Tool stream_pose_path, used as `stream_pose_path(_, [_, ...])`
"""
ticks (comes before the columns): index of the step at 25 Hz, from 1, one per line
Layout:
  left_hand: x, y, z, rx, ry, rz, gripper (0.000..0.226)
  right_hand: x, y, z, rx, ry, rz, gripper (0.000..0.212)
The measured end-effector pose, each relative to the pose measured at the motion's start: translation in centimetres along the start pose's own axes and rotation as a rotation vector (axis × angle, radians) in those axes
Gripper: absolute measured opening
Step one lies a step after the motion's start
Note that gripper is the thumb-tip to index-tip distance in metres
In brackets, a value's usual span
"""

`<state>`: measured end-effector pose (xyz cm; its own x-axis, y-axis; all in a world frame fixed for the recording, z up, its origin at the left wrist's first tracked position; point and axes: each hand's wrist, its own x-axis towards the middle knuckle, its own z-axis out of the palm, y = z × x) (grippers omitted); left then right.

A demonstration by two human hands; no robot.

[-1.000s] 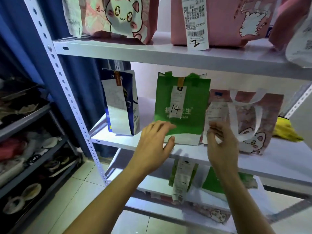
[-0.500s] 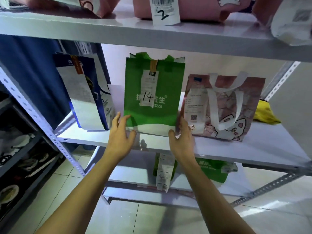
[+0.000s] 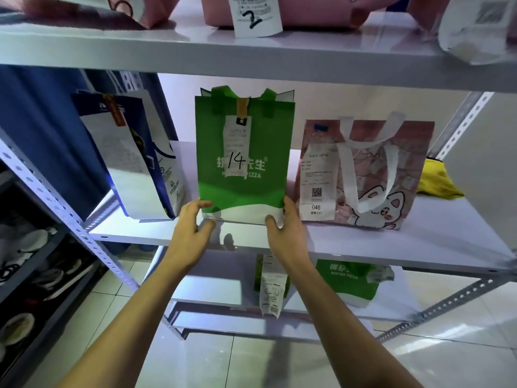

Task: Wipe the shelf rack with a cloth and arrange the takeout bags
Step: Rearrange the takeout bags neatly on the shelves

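A green takeout bag (image 3: 246,152) with a receipt marked 14 stands upright on the middle shelf (image 3: 391,242) of the white metal rack. My left hand (image 3: 193,228) touches its lower left corner with straight fingers. My right hand (image 3: 285,228) holds the lower right corner, thumb on the front and fingers along the side. A blue and white bag (image 3: 134,158) stands left of it, leaning. A pink cat bag (image 3: 363,175) with white handles stands to the right. A yellow cloth (image 3: 439,180) lies at the back right of the same shelf.
Pink bags and a receipt marked 2 (image 3: 256,15) sit on the upper shelf (image 3: 251,54). Another green bag (image 3: 347,281) and a hanging receipt are on the lower shelf. A dark rack with dishes (image 3: 25,275) stands at the left. Below is tiled floor (image 3: 251,359).
Both hands came in from in front of the bags and settled on the two lower corners of the green bag. The view dropped and moved closer to the middle shelf.
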<state>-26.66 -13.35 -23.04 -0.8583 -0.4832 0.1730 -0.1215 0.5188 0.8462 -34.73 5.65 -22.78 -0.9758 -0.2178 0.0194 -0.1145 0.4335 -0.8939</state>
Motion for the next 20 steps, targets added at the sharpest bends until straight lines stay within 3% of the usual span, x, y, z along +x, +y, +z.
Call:
stream_pose_path(9, [-1.2, 0.5, -0.5, 0.085, 0.046, 0.006, 0.035, -0.1, 0.5, -0.5, 0.037, 0.024, -0.019, 0.057])
stream_pose_path(13, [-2.7, 3.0, 1.2, 0.109, 0.131, 0.185, 0.029, -2.1, 2.4, -3.1, 0.118, 0.148, 0.017, 0.049])
stream_pose_path(16, [-3.8, 5.8, 4.5, 0.043, -0.034, 0.26, 0.032, -3.3, 4.3, -6.4, 0.155, 0.296, 0.05, 0.035])
stream_pose_path(20, [-4.6, 9.2, 9.7, -0.036, -0.273, 0.182, 0.045, -3.1, 6.5, -12.1, 0.135, 0.469, 0.101, 0.036])
